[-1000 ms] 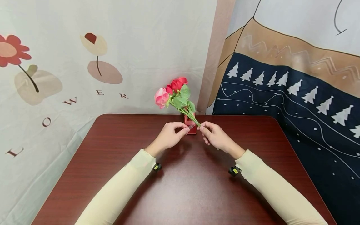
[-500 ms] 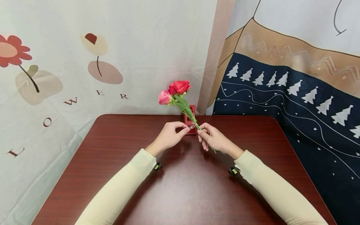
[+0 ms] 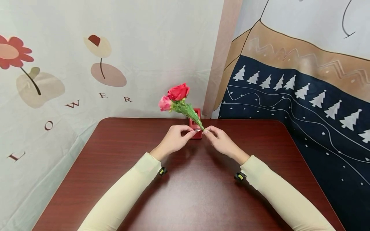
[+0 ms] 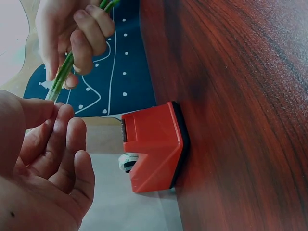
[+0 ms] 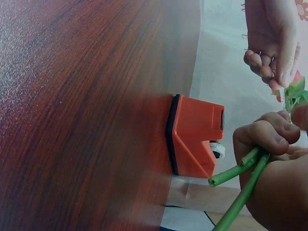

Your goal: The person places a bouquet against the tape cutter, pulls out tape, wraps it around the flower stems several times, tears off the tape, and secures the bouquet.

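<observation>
Artificial roses, a red one (image 3: 178, 92) and a pink one (image 3: 165, 103), lean up and left over the table. My right hand (image 3: 222, 141) grips their green stems (image 5: 240, 199) near the middle, and the cut ends stick out below the fist in the right wrist view. My left hand (image 3: 174, 138) pinches a short strip of clear tape (image 5: 282, 98) between thumb and index finger. That strip reaches to the stems, right at the right fingertips. Behind the hands stands a red tape dispenser (image 4: 156, 144), partly covered by the stems in the head view.
The dark red wooden table (image 3: 185, 192) extends toward me, its back edge close behind the dispenser. A white roll of tape (image 5: 218, 150) sits in the dispenser. Printed cloths, one with flowers and letters (image 3: 78, 106), one with white trees (image 3: 289, 106), hang behind the table.
My right hand has turned the stems, so the blossoms swung right and then back left, showing another side. The visible tape strip between the hands has become shorter. My left hand has hardly moved.
</observation>
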`<state>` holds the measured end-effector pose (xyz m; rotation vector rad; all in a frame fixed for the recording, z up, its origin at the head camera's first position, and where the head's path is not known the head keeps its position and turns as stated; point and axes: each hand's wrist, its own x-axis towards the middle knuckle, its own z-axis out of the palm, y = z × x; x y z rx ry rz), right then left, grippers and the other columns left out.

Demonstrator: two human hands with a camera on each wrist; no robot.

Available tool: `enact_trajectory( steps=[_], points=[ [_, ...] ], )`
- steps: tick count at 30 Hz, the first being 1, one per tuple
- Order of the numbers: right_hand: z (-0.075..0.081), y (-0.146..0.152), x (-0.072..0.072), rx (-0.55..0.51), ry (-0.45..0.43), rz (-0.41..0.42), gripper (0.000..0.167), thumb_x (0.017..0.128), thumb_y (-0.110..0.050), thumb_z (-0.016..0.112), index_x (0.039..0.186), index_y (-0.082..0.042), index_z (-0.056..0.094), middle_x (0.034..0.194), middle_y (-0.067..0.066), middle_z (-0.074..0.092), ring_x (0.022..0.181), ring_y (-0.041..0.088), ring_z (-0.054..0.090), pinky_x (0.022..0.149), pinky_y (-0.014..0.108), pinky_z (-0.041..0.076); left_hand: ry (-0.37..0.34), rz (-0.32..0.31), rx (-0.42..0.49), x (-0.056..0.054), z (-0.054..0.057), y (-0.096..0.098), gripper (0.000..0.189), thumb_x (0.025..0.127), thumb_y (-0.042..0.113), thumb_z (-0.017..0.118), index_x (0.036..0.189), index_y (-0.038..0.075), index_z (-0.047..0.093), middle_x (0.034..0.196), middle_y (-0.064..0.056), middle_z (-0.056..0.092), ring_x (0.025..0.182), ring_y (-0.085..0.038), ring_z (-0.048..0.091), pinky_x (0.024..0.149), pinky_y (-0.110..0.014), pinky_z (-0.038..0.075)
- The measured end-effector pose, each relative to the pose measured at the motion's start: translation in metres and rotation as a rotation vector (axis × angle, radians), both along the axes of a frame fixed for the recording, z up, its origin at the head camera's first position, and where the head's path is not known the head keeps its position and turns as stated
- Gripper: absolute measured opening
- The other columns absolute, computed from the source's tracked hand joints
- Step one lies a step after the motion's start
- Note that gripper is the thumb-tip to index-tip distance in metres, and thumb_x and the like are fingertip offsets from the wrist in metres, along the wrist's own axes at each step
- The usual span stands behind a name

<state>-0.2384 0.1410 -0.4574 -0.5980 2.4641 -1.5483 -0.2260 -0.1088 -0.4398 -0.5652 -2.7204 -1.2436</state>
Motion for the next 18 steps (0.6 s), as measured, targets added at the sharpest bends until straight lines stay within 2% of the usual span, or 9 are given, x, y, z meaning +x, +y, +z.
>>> enact_trajectory(
  steps=[4, 9, 15, 18],
  points=[
    [0.0022, 0.0009, 0.0015, -0.039, -0.063, -0.002, 0.039, 0.119, -0.030, 0.049, 0.125, 0.000, 0.073, 0.081, 0.006, 0.054, 0.067, 0.018, 0.048, 0.058, 0.026, 0.042, -0.008, 0.009, -0.002, 0.0013, 0.0014, 0.0000, 0.015, 0.107, 0.031, 0.073, 0.108, 0.021, 0.084, 0.099, 0.004, 0.080, 0.090, -0.015, 0.065, 0.083, -0.033, 0.054],
    [0.0017, -0.0004, 0.0025, -0.054, -0.084, 0.007, 0.039, 0.119, -0.030, 0.049, 0.124, 0.002, 0.070, 0.081, 0.004, 0.054, 0.066, 0.016, 0.048, 0.057, 0.025, 0.042, -0.006, 0.013, 0.004, 0.0016, 0.0008, 0.0002, 0.016, 0.106, 0.031, 0.074, 0.110, 0.019, 0.084, 0.100, 0.005, 0.080, 0.090, -0.017, 0.066, 0.085, -0.038, 0.056],
    [0.0003, -0.0016, 0.0050, -0.087, -0.105, 0.039, 0.033, 0.119, -0.029, 0.051, 0.123, 0.000, 0.066, 0.079, 0.004, 0.053, 0.063, 0.014, 0.045, 0.055, 0.024, 0.038, -0.006, 0.018, 0.021, 0.0012, 0.0004, 0.0005, 0.019, 0.106, 0.030, 0.074, 0.112, 0.016, 0.085, 0.107, 0.001, 0.084, 0.100, -0.019, 0.072, 0.097, -0.051, 0.061],
    [-0.0004, -0.0023, 0.0058, -0.108, -0.119, 0.042, 0.027, 0.119, -0.027, 0.052, 0.120, -0.004, 0.065, 0.079, 0.004, 0.053, 0.062, 0.014, 0.046, 0.055, 0.023, 0.039, -0.007, 0.030, 0.028, 0.0010, 0.0001, 0.0010, 0.020, 0.105, 0.030, 0.075, 0.112, 0.014, 0.086, 0.109, -0.001, 0.085, 0.103, -0.019, 0.074, 0.099, -0.050, 0.061]
  ],
)
